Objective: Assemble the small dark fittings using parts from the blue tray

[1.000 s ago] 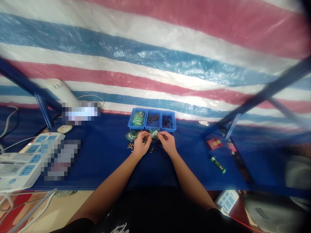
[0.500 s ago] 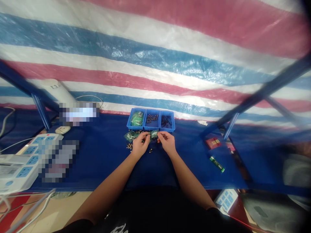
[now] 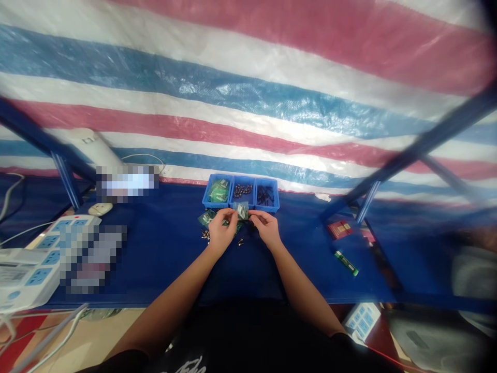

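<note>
Between my two hands is a small clear plastic bag (image 3: 241,209), its contents too small to make out. My left hand (image 3: 222,229) pinches its left edge with thumb and fingertips. On the opposite edge, my right hand (image 3: 265,228) is closed in a similar pinch. Green packets (image 3: 207,217) lie beside and partly behind my left hand. Small brass-coloured pieces (image 3: 205,234) are heaped just left of that hand, and a single brass-coloured piece (image 3: 240,242) lies on the blue tabletop (image 3: 244,269) between my wrists.
Beyond my hands stand three joined blue bins: green packets in the left bin (image 3: 205,199), brass-coloured pieces in the middle bin (image 3: 243,202), dark screw-like pieces in the right bin (image 3: 275,202). A power strip (image 3: 46,259) is at left; a green tube-like pack (image 3: 347,262) and red packet (image 3: 340,229) lie right.
The small bag has been raised and tilted more upright, nearer the bins. My hands have shifted only slightly.
</note>
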